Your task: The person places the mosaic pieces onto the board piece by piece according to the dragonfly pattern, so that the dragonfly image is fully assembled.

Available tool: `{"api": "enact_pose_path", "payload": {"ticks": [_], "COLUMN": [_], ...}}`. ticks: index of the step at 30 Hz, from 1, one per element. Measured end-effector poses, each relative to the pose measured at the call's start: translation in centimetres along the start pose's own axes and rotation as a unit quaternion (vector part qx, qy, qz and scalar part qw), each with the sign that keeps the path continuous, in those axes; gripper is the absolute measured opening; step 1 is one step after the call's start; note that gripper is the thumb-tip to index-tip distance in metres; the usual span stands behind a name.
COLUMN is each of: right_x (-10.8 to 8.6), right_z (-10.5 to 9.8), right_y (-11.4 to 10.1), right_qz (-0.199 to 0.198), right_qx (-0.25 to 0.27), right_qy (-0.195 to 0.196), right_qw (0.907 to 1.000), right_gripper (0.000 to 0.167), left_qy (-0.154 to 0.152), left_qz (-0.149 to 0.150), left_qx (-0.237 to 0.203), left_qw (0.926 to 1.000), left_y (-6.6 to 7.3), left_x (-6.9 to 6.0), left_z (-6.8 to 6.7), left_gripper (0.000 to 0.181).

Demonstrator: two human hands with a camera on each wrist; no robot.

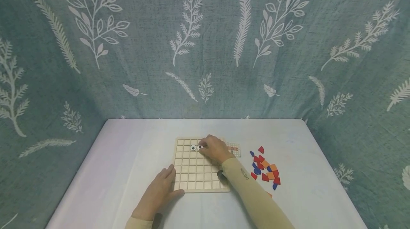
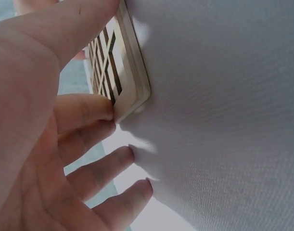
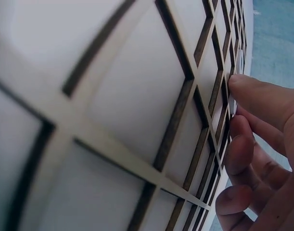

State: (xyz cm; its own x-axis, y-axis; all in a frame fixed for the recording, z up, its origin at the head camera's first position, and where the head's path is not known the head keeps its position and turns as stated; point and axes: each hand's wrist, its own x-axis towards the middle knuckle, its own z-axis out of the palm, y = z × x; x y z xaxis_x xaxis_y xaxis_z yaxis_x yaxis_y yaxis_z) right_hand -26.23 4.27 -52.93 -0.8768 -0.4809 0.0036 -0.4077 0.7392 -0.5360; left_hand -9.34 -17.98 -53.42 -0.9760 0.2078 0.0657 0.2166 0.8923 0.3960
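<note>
A wooden grid board (image 1: 201, 191) lies on the white table. Two round eye tiles, white with black pupils, sit side by side in its upper part. The left eye tile (image 1: 193, 147) is untouched, while my right hand (image 1: 215, 149) pinches the right eye tile (image 1: 200, 147) between thumb and fingertips. In the right wrist view this tile (image 3: 232, 103) shows only as a thin pale edge. My left hand (image 1: 160, 188) rests at the board's near left corner, with spread, fairly straight fingers touching its edge and the thumb along the front side.
Right of the board lies a small printed grid card (image 1: 237, 149), partly hidden by my right hand. Farther right is a loose scatter of red, blue and orange pieces (image 1: 265, 177). A green leaf-patterned cloth (image 1: 205, 43) hangs behind the table.
</note>
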Motion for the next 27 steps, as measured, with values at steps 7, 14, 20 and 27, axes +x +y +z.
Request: {"api": "enact_pose_path", "payload": {"ticks": [7,14,20,27], "right_x": [-0.11,-0.18,-0.3,-0.79], "right_z": [0.2,0.25,0.14,0.05], "right_y": [0.08,0.08,-0.01,0.25], "right_qz": [-0.002,0.004,0.006,-0.014], "right_qx": [-0.002,-0.004,-0.014,-0.005], "right_qy": [0.004,0.006,0.003,0.019], "right_qw": [1.0,1.0,0.9999,0.9997], "right_gripper": [0.026,0.028,0.03,0.03], "left_qy": [-0.002,0.005,0.008,0.0], "left_qz": [-0.005,-0.004,-0.003,-0.013], "left_qx": [-0.002,0.0,0.003,-0.003], "left_qw": [1.0,1.0,1.0,0.9999], "left_y": [-0.06,-0.14,-0.04,-0.03], "left_x": [-0.02,-0.13,-0.19,-0.13], "left_z": [0.16,0.36,0.27,0.09], "left_gripper": [0.085,0.086,0.086,0.089]}}
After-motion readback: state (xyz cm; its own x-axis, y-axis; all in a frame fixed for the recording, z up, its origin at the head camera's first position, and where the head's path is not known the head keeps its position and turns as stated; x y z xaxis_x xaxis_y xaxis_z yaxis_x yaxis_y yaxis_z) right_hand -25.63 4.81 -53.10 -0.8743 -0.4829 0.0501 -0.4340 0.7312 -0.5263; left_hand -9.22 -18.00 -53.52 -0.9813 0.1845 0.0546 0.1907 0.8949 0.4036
